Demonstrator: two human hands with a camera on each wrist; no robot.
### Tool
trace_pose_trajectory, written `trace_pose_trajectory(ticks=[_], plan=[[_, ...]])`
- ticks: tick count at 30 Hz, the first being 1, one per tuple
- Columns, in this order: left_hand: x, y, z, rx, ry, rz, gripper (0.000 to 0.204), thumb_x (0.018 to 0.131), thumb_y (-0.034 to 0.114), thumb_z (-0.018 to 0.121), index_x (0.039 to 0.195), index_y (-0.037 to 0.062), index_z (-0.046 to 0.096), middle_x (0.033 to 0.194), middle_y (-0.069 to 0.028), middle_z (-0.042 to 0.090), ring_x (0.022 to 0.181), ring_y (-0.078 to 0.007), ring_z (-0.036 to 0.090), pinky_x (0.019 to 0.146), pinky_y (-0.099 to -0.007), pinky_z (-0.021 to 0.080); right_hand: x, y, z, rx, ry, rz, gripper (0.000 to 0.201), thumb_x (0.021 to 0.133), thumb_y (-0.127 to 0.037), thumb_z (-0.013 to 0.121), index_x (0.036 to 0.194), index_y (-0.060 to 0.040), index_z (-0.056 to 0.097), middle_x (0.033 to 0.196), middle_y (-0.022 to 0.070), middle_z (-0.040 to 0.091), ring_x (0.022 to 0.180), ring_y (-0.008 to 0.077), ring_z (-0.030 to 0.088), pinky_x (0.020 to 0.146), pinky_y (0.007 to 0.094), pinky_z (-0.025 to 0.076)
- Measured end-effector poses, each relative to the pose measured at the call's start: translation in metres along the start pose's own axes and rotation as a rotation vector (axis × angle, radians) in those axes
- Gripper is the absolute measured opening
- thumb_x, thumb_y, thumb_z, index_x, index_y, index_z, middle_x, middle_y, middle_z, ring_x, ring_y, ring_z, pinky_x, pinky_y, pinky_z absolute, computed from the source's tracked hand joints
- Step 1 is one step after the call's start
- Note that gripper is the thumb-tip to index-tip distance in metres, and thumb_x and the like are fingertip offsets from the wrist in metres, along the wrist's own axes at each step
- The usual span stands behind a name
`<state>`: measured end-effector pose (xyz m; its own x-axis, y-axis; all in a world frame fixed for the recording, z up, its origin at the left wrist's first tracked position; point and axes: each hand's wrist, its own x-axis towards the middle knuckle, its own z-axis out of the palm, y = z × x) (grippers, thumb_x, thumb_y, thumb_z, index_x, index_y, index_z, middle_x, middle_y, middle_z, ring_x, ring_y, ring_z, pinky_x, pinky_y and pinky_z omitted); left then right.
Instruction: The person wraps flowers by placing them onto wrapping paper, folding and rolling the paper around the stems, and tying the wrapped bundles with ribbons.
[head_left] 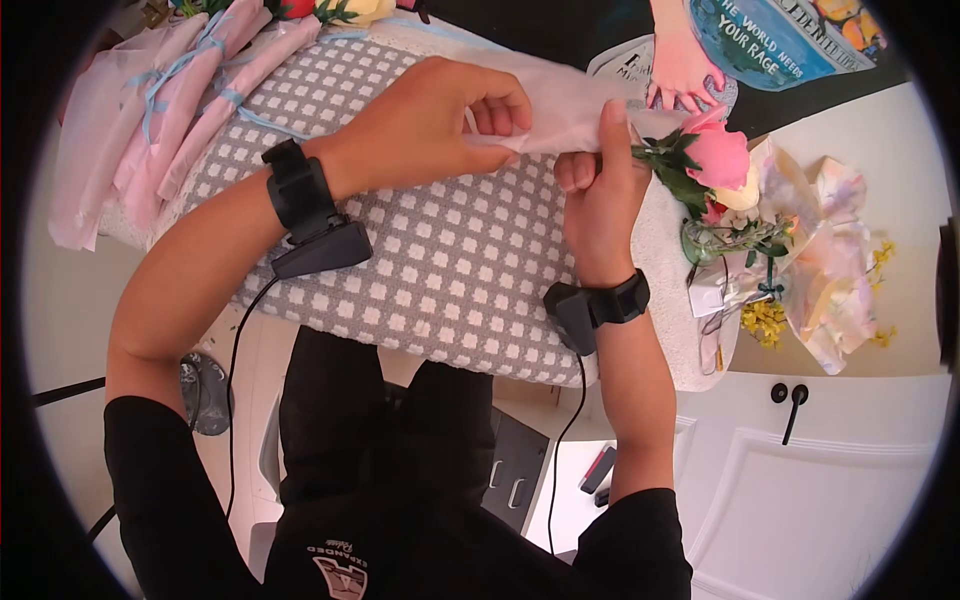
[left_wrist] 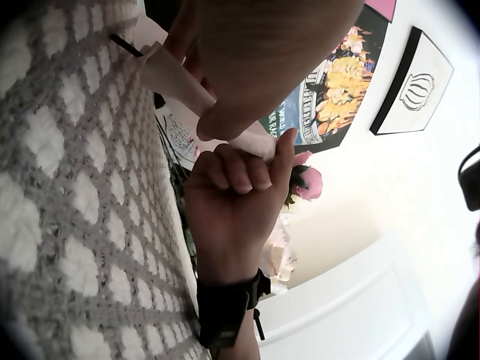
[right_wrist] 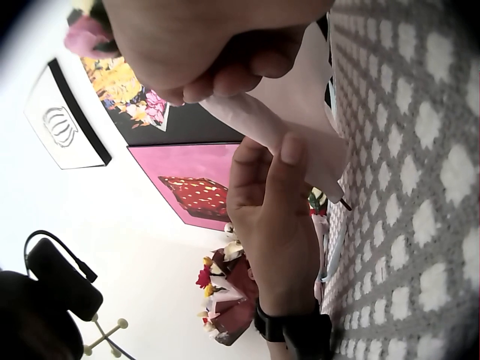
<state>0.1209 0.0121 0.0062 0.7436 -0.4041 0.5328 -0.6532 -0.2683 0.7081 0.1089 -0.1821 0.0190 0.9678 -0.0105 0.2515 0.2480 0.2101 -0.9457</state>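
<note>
A pink rose [head_left: 718, 155] with green leaves sticks out of a sheet of pale pink wrapping paper [head_left: 570, 90]. My right hand [head_left: 606, 215] grips the paper just below the bloom, its fingers curled and its thumb laid along the roll. On the other side, my left hand [head_left: 430, 120] pinches the paper's near edge between thumb and fingers. In the right wrist view the paper [right_wrist: 300, 97] flares wider toward the left hand [right_wrist: 277, 217], and a dark stem end [right_wrist: 345, 204] pokes out. My palm hides part of the wrap there.
Wrapped pink bundles [head_left: 185, 100] with blue ribbons lie at the far left of the grey checked cloth [head_left: 450, 270]. Right of it are a glass vase [head_left: 705, 243] and a papered bouquet [head_left: 825, 270]. Another hand [head_left: 685, 65] shows at the top edge, before posters [head_left: 765, 45].
</note>
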Motion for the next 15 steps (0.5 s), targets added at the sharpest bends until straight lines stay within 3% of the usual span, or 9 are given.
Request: trace_pose_trajectory(ticks=[2, 4, 9, 11, 12, 13, 14, 15], plan=[[0.002, -0.001, -0.002, -0.036, -0.01, -0.019, 0.025, 0.075, 0.008, 0.075, 0.099, 0.0041, 0.068, 0.086, -0.004, 0.066, 0.08, -0.0124, 0.062, 0.07, -0.0267, 0.05, 0.004, 0.003, -0.003, -0.009, -0.017, -0.024, 0.029, 0.099, -0.033, 0.059, 0.082, -0.0099, 0.053, 0.056, -0.0046, 0.039, 0.05, 0.0064, 0.036, 0.048, 0.024, 0.032], [0.001, -0.003, -0.001, -0.047, -0.029, 0.007, 0.022, 0.081, 0.009, 0.07, 0.102, 0.0035, 0.068, 0.087, -0.0037, 0.066, 0.077, -0.0107, 0.061, 0.069, -0.0255, 0.049, 0.006, 0.009, -0.007, 0.068, -0.082, -0.063, 0.029, 0.097, -0.031, 0.063, 0.086, -0.0041, 0.058, 0.063, 0.0018, 0.056, 0.048, 0.008, 0.049, 0.047, 0.021, 0.039], [0.004, -0.006, 0.002, -0.161, 0.072, -0.011, 0.019, 0.093, 0.011, 0.059, 0.107, 0.001, 0.066, 0.087, -0.0001, 0.064, 0.075, -0.0053, 0.057, 0.067, -0.0217, 0.047, 0.01, 0.005, -0.009, -0.02, -0.109, -0.162, 0.025, 0.094, -0.025, 0.067, 0.098, -0.0004, 0.062, 0.074, 0.0039, 0.064, 0.056, 0.0086, 0.055, 0.053, 0.0213, 0.044], [0.006, -0.01, -0.002, -0.198, 0.126, 0.007, 0.02, 0.096, 0.012, 0.054, 0.109, 0.0007, 0.065, 0.087, 0.0013, 0.063, 0.074, -0.0033, 0.056, 0.067, -0.0201, 0.046, 0.01, 0.003, -0.01, -0.275, 0.085, -0.219, 0.029, 0.091, -0.023, 0.071, 0.106, 0.0013, 0.061, 0.084, 0.0036, 0.064, 0.065, 0.008, 0.056, 0.06, 0.02, 0.045], [0.007, -0.008, -0.007, -0.302, 0.138, -0.067, 0.022, 0.097, 0.013, 0.053, 0.111, 0.0012, 0.064, 0.088, 0.0023, 0.062, 0.075, -0.0019, 0.055, 0.066, -0.0191, 0.045, 0.013, 0.005, -0.011, -0.272, 0.084, -0.217, 0.029, 0.091, -0.023, 0.071, 0.106, 0.0013, 0.061, 0.084, 0.0036, 0.064, 0.065, 0.008, 0.056, 0.06, 0.02, 0.045], [0.006, -0.007, -0.008, -0.41, 0.149, -0.144, 0.023, 0.099, 0.015, 0.051, 0.112, 0.0017, 0.063, 0.089, 0.0033, 0.062, 0.075, -0.0006, 0.054, 0.066, -0.0181, 0.044, 0.017, 0.007, -0.015, -0.295, 0.143, -0.265, 0.034, 0.091, -0.025, 0.071, 0.111, 0.0001, 0.06, 0.092, 0.0037, 0.064, 0.075, 0.0089, 0.057, 0.067, 0.022, 0.045], [0.008, -0.014, -0.009, -0.417, 0.168, -0.087, 0.023, 0.099, 0.017, 0.05, 0.112, 0.0021, 0.062, 0.09, 0.0038, 0.062, 0.076, 0.0005, 0.055, 0.066, -0.0169, 0.044, 0.02, 0.01, -0.018, -0.321, 0.203, -0.313, 0.039, 0.09, -0.027, 0.071, 0.116, -0.0011, 0.059, 0.101, 0.0037, 0.063, 0.085, 0.0099, 0.059, 0.073, 0.024, 0.045], [0.008, -0.014, -0.01, -0.421, 0.167, -0.087, 0.023, 0.099, 0.017, 0.05, 0.112, 0.0021, 0.062, 0.09, 0.0038, 0.062, 0.076, 0.0005, 0.055, 0.066, -0.0169, 0.044, 0.022, 0.013, -0.022, -0.325, 0.205, -0.312, 0.039, 0.09, -0.027, 0.071, 0.116, -0.0011, 0.059, 0.101, 0.0037, 0.063, 0.085, 0.0099, 0.059, 0.073, 0.024, 0.045]])
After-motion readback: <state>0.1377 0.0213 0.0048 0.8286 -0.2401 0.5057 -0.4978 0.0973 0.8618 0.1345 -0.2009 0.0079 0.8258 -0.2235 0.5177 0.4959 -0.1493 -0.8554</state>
